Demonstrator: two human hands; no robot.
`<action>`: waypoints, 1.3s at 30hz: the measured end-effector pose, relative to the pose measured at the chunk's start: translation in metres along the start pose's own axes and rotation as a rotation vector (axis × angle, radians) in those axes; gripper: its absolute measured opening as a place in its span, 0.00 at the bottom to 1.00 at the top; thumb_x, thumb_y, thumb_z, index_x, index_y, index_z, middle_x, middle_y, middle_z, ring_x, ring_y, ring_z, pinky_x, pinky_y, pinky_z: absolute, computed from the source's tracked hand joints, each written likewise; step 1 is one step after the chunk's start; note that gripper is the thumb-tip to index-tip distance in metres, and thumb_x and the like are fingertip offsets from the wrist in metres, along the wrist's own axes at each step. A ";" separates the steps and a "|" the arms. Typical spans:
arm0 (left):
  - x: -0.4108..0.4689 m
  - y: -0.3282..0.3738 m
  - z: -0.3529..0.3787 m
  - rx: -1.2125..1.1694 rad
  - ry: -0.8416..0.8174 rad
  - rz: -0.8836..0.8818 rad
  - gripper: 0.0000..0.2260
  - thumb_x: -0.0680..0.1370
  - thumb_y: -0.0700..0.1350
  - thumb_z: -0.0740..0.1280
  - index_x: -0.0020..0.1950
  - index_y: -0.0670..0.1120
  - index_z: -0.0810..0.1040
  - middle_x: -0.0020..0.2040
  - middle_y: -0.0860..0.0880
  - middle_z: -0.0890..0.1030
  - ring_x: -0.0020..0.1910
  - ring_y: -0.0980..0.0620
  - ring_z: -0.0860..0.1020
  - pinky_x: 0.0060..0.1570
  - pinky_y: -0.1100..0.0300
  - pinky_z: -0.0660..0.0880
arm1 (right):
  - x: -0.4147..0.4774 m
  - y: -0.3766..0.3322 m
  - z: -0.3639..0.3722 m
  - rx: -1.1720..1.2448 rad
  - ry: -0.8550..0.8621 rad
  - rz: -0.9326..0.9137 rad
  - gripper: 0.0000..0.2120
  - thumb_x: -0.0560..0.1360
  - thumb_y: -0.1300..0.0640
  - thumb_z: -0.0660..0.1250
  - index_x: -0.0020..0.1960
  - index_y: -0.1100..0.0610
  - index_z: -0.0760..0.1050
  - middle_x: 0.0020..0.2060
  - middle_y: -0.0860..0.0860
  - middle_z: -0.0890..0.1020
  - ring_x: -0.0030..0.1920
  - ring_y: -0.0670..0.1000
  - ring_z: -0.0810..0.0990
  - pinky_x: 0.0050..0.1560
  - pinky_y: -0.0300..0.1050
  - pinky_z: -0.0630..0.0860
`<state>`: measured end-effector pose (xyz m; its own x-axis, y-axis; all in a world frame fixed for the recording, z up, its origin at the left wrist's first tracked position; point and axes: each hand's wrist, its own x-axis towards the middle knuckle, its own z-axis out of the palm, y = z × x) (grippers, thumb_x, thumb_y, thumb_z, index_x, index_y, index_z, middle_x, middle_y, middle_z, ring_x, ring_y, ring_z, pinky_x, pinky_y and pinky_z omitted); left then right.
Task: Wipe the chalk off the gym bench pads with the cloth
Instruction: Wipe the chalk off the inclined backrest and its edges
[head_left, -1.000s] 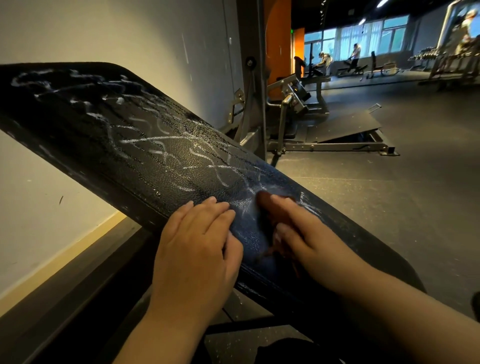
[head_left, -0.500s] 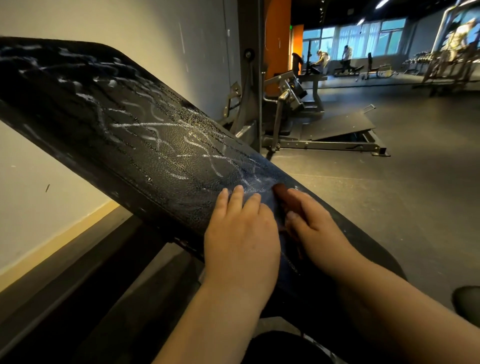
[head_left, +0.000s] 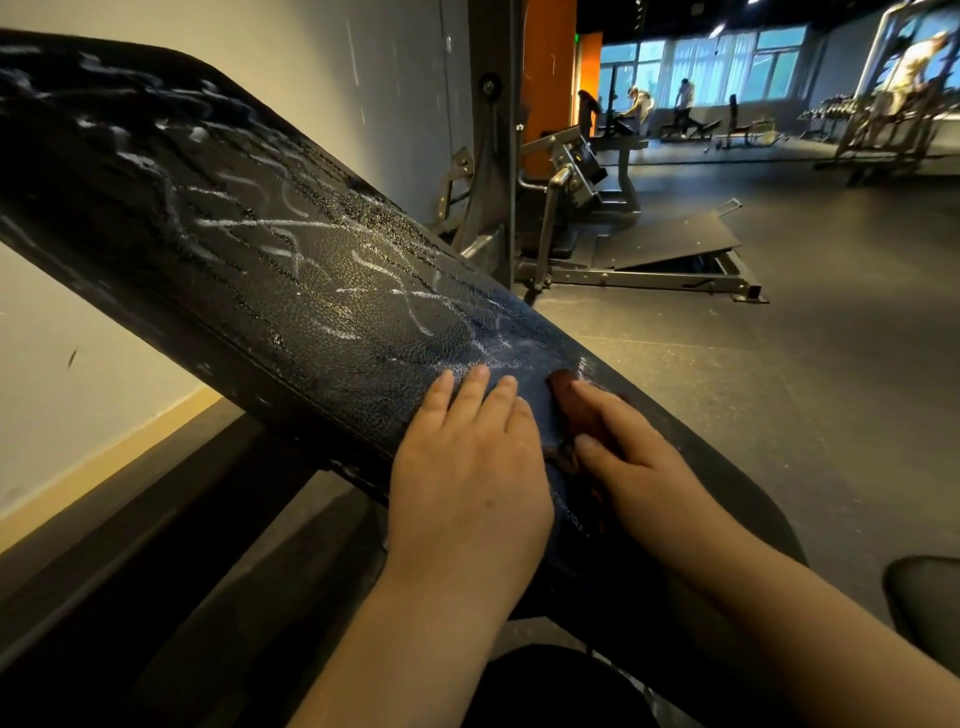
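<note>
1. wiping is under way at the lower end of the pad (head_left: 291, 312): the right hand (head_left: 644, 462) lies on the dark red cloth (head_left: 563, 387), fingers nearly straight and close together, pressing it flat to the pad at centre right of the frame.
2. the left hand (head_left: 467, 483) has moved. a second ago it sat at the pad's near edge, lower centre. now it is up on the pad face, just beside the right hand, palm down, fingers straight and together, holding nothing.
3. the cloth has barely shifted. it stays at the bottom end of the chalk (head_left: 363, 260), with a faint smear just above it.
4. chalk scribbles run from there to the upper left of the frame, looking as they did a second ago.
5. judgement: the task is at an early stage, with most of the chalk still on. the left hand seems placed to steady the pad, so the next strokes likely need to travel up and left across the marks.
</note>
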<state>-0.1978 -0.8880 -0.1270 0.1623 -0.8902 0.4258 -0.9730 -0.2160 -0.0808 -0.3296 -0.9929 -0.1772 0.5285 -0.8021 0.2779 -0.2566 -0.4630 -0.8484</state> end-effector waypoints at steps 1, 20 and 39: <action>-0.001 0.000 0.000 0.001 -0.010 0.005 0.21 0.76 0.48 0.59 0.65 0.42 0.80 0.67 0.46 0.79 0.71 0.47 0.73 0.73 0.45 0.65 | -0.012 -0.003 -0.001 0.015 -0.048 -0.028 0.27 0.81 0.60 0.65 0.74 0.38 0.67 0.65 0.27 0.69 0.71 0.40 0.67 0.74 0.52 0.65; -0.005 0.003 0.002 0.024 0.013 0.023 0.22 0.77 0.48 0.57 0.66 0.42 0.80 0.68 0.46 0.78 0.72 0.48 0.72 0.73 0.45 0.65 | -0.012 0.016 -0.018 -0.151 -0.013 -0.089 0.22 0.82 0.56 0.61 0.73 0.38 0.65 0.62 0.20 0.66 0.65 0.31 0.68 0.73 0.49 0.67; -0.008 0.029 0.013 0.035 0.029 -0.016 0.24 0.77 0.49 0.53 0.67 0.43 0.79 0.69 0.45 0.77 0.73 0.44 0.70 0.75 0.41 0.60 | -0.058 0.020 -0.014 -0.176 -0.023 -0.188 0.23 0.80 0.46 0.62 0.75 0.41 0.67 0.71 0.30 0.67 0.74 0.35 0.61 0.71 0.32 0.57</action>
<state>-0.2251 -0.8921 -0.1446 0.1728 -0.8745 0.4532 -0.9638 -0.2450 -0.1053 -0.3766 -0.9608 -0.2043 0.5978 -0.6880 0.4114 -0.2881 -0.6634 -0.6906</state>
